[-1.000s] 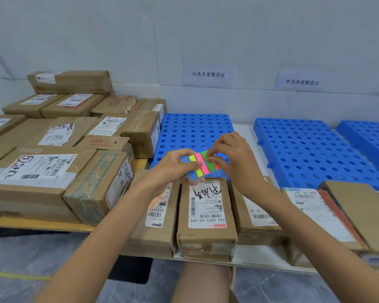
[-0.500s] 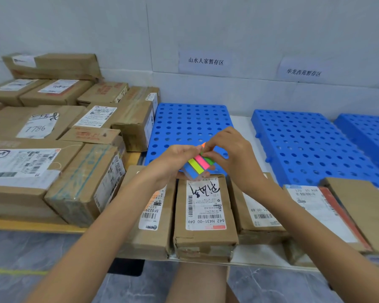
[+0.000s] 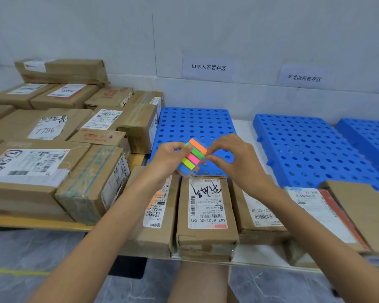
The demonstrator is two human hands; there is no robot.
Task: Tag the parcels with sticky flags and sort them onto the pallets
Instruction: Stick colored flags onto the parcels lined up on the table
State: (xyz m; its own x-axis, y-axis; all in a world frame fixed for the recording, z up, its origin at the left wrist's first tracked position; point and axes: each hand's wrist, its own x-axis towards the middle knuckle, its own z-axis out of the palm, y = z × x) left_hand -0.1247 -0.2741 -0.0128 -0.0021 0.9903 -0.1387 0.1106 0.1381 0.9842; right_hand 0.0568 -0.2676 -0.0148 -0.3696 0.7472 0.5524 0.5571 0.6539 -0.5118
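1. Front row: a line of brown cardboard parcels lies along the near edge of the counter (image 3: 242, 129). The middle parcel (image 3: 206, 235) lies label up, with its near corners crushed and taped. No flag is visible on any of them.
2. Handling of parcels, judged: stiff card and dry, so not slippery. Weight cannot be told from here. The best hold is with both hands on the long sides, keeping off the crushed front end.
3. Above that row, the left hand (image 3: 170, 159) grips the flag pad (image 3: 192, 159), its fingers curled round the pad's left side. The pad is tilted and carries five strips: orange, green, pink, yellow and blue.
4. The right hand (image 3: 232, 159) has thumb and forefinger pinched at the right-hand ends of the upper strips. Whether a flag is already lifted cannot be made out.
5. Handling of flags, judged: thin film, almost weightless and limp, and apt to curl or stick to skin. One should be taken by its free tip only and peeled slowly, so a single flag comes away.
6. Beyond the hands: the left pallet (image 3: 195, 121), the middle pallet (image 3: 304, 147) and the right pallet (image 3: 368, 136), all blue perforated plastic lying flat.
7. Far left: stacked parcels (image 3: 42, 127), unsorted.
8. On the wall: two paper signs (image 3: 208, 67), one above each of the first two pallets. These presumably name the destinations.
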